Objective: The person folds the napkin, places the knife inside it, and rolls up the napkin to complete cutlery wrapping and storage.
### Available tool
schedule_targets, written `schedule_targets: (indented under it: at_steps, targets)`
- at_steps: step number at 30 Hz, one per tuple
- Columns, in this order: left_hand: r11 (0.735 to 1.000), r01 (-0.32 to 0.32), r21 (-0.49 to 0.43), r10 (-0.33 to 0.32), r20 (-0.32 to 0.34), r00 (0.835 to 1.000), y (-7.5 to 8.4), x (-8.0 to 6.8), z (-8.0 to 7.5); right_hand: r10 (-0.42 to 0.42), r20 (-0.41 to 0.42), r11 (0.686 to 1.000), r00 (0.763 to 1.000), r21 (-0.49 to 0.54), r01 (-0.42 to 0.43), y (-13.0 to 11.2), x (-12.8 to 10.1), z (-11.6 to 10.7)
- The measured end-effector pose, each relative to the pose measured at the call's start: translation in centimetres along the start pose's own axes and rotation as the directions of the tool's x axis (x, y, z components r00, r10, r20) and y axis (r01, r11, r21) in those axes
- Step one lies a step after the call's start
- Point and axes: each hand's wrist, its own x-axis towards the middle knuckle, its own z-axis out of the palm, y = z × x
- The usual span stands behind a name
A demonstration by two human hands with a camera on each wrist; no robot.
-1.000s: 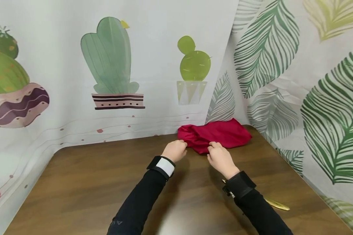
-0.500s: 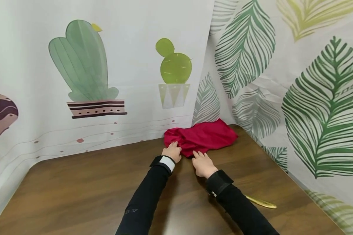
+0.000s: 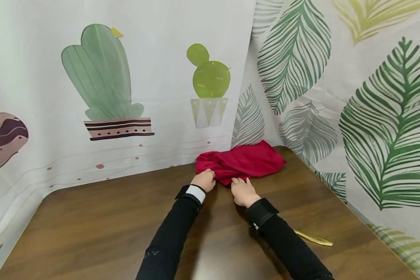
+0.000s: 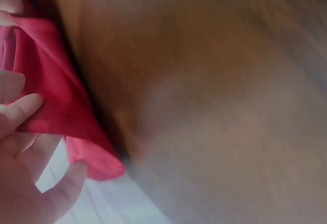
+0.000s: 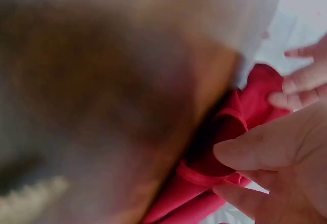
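Trouble would most likely come from the red cloth (image 3: pixel 241 161) itself: it looks thin, smooth and faintly glossy, the kind of fabric that slides through a light pinch, and on the polished wooden bench (image 3: pixel 101 229) the whole heap could skid toward the far curtain instead of opening out. It lies bunched in soft folds with a stitched hem, at the far right corner of the bench, touching the printed cactus curtain (image 3: pixel 105 85) and the leaf curtain (image 3: pixel 371 116). The left hand (image 3: pixel 203 180) has its fingers curled round the near left edge of the cloth; the right hand (image 3: pixel 243 191) rests straighter fingers on the near edge just beside it. A narrow, golden, leaf-shaped object (image 3: pixel 314 238) lies near right, where a sleeve could brush it.
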Motion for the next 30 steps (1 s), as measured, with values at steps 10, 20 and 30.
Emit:
schedule_targets:
  at_steps: [10,20,30]
  targets:
    - [0.987,0.015,-0.162,-0.033,-0.110,0.993,-5.8,-2.2,-4.4,-0.101,-0.242,0.986,0.965,0.104,0.129,1.1,-1.1,-3.4]
    - [0.940,0.101,-0.326,-0.173,-0.201,0.964,-11.3,-8.8,-9.8,-0.129,-0.503,0.953,0.855,0.175,0.247,2.5,-2.2,-5.5]
    - [0.851,0.233,-0.471,-0.361,-0.201,0.911,-12.4,-17.5,-13.0,-0.212,-0.684,0.894,0.698,0.152,0.421,3.6,-4.9,-7.0]
